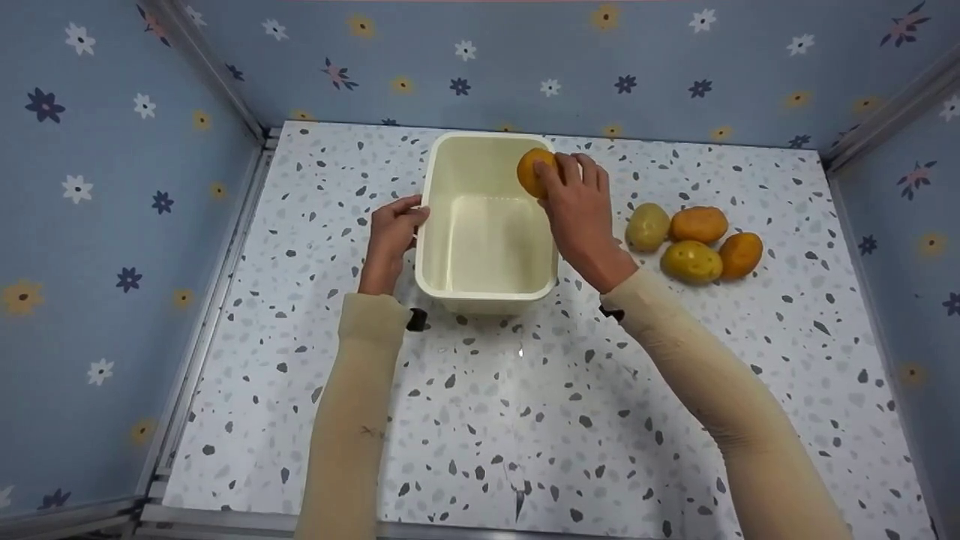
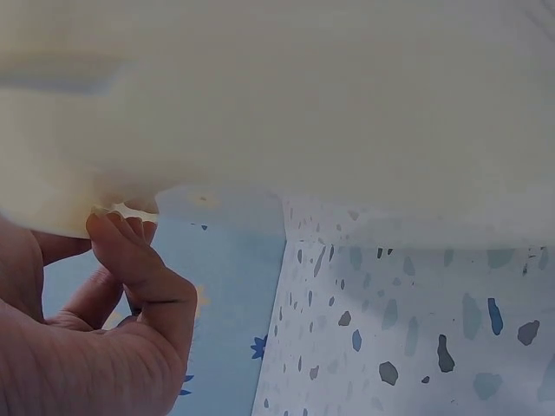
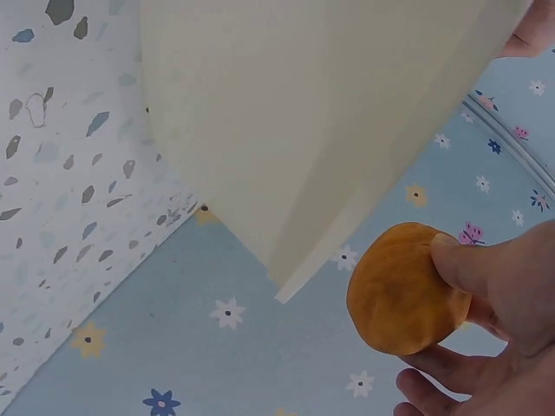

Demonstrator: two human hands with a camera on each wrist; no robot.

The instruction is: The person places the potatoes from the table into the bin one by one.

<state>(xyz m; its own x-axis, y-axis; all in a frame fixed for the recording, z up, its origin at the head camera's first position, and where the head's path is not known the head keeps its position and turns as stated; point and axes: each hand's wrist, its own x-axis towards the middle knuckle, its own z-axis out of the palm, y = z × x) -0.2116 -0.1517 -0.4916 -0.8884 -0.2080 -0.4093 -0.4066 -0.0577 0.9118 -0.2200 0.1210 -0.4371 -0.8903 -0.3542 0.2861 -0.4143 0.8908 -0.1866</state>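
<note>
A cream plastic bin [image 1: 491,289] stands on the speckled table, its inside floor in view. My left hand [image 1: 392,231] grips the bin's left rim. Close up in the left wrist view, that hand's curled fingers [image 2: 143,269] are at the bin's edge. Over the bin's right rim near the back, my right hand [image 1: 579,206] holds a round orange-coloured fruit [image 1: 534,172]. Thumb and fingers pinch this fruit [image 3: 403,290] in the right wrist view, apart from the bin wall [image 3: 251,113]. Its exact kind is unclear.
To the right lie a pale green-yellow oval piece [image 1: 648,227], a spotted yellow one [image 1: 691,262], and two orange-coloured ones, the back [image 1: 699,224] and the right [image 1: 741,255]. Flowered blue panels [image 1: 525,67] border the table [image 1: 480,420] at the back and sides.
</note>
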